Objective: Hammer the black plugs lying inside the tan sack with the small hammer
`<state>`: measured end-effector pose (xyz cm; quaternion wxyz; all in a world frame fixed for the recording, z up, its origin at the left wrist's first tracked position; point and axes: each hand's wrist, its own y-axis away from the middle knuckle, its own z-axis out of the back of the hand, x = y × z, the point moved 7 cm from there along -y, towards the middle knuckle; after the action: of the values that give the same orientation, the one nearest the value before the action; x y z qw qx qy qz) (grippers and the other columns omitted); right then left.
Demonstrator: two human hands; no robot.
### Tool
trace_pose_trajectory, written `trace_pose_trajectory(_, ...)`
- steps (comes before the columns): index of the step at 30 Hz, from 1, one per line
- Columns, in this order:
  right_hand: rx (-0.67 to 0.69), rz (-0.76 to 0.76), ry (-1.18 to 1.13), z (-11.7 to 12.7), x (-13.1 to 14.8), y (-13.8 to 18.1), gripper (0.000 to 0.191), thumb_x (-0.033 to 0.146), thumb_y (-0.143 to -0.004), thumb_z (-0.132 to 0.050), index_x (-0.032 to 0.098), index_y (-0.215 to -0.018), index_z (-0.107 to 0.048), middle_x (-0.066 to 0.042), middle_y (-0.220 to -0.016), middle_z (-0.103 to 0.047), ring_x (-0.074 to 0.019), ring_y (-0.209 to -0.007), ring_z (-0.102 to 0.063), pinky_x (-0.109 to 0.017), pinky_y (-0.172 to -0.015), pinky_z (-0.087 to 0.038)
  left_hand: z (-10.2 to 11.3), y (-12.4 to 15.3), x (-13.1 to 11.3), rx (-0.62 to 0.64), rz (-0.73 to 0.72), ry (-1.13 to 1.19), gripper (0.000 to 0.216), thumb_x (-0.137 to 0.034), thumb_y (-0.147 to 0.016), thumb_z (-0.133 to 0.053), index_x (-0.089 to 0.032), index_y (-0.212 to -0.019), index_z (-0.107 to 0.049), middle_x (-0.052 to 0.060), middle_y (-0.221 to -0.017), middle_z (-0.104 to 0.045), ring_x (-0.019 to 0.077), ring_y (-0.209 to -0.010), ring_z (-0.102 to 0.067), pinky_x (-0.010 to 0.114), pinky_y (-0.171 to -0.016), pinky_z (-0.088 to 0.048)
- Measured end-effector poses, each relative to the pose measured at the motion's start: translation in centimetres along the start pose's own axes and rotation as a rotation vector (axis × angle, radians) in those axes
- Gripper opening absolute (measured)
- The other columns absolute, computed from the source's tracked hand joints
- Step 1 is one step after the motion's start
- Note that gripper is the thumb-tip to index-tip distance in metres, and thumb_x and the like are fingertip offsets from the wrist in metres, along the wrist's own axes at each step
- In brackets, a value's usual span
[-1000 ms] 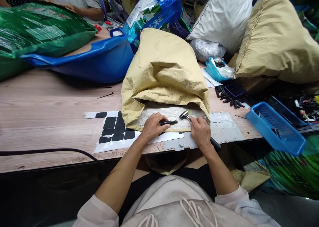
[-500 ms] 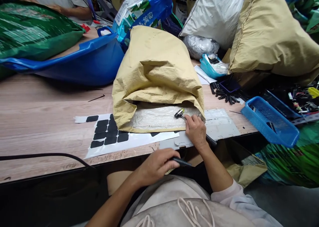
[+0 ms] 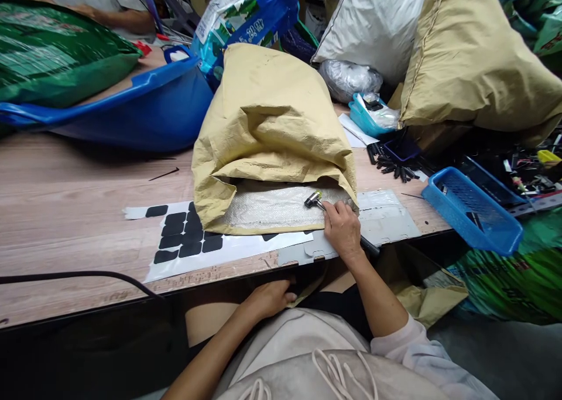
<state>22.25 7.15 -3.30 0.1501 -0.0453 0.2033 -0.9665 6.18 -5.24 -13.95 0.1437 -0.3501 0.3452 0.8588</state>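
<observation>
My right hand [image 3: 342, 227] is closed around a small hammer [image 3: 313, 199]. Its metal head with a yellowish face rests over the white woven lining, and its black handle end sticks out beneath my wrist. Wide open toward me, a tan woven sack [image 3: 272, 107] lies on the table with its mouth at the front edge. Lower down, in front of my lap, my left hand [image 3: 270, 297] is curled just beyond the table edge. Its fingertips sink into shadow, so whatever it holds there is hidden.
A sheet of black rounded stickers [image 3: 184, 230] lies partly beneath the sack. To the left stands a blue basin [image 3: 144, 107] with a green bag [image 3: 57, 54]. On the right are a blue basket [image 3: 474, 209] and a full tan sack [image 3: 474, 54]. Behind, a co-worker's arm [image 3: 118, 19] shows.
My left hand has dropped lower, below the table edge, and the black stick-like thing it held is out of sight. My right hand stays on the hammer. The view has shifted slightly.
</observation>
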Motion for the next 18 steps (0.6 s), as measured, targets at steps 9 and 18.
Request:
trace_pose_trajectory(9,-0.015,0.010,0.004,0.0,0.0,0.0,0.033,0.022,-0.102,-0.051,0.022,-0.129,-0.069,-0.009,-0.097,-0.062,-0.0242,-0.090,-0.052,-0.035,-0.079,-0.041,17.3,-1.1,-6.0,-0.513,-0.128,-0.034,0.026,-0.032,-0.099,-0.053,-0.024,-0.111,-0.075,0.006,-0.109,-0.079,0.0272,-0.101,-0.071,0.034,-0.087,-0.051)
trace_pose_trajectory(18,-0.003,0.002,-0.006,0.0,0.2,0.0,0.033,0.020,-0.101,-0.052,0.021,-0.129,-0.069,-0.009,-0.097,-0.062,-0.0248,-0.091,-0.052,-0.035,-0.076,-0.039,24.6,-5.9,-5.4,-0.876,0.203,-0.303,0.029,-0.027,-0.099,-0.050,-0.023,-0.122,-0.068,0.014,-0.122,-0.070,0.0355,-0.112,-0.067,0.040,-0.085,-0.052)
